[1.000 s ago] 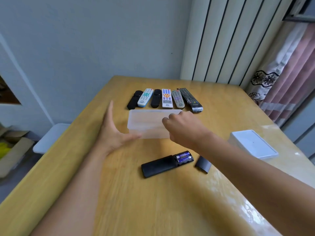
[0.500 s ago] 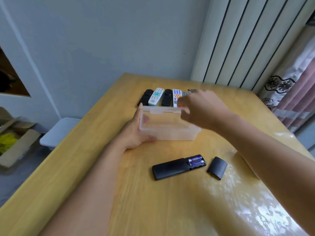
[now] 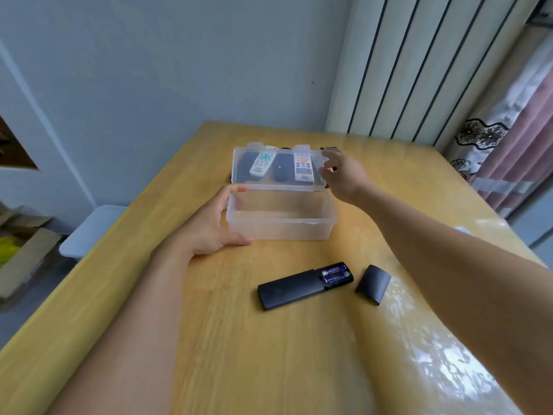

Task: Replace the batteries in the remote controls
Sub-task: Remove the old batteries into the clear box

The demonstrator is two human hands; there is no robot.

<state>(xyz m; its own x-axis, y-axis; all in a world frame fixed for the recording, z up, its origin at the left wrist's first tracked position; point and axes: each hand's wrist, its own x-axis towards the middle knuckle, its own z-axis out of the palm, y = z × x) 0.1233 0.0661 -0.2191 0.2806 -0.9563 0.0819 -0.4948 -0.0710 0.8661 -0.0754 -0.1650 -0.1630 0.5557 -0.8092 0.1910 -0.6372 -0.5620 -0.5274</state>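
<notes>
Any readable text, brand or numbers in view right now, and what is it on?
None can be read.
Two batteries in the open black remote: label print too blurred.
Remotes behind the clear box lid: button markings too small and hazed.

One table (image 3: 209, 339). One clear box (image 3: 281, 226) with one raised lid (image 3: 278, 167). One open black remote (image 3: 291, 289) holding two batteries (image 3: 335, 272), and one loose cover (image 3: 373, 284). Behind the lid, at least five more remotes (image 3: 302, 166), partly hidden. Two hands (image 3: 209, 229).
</notes>
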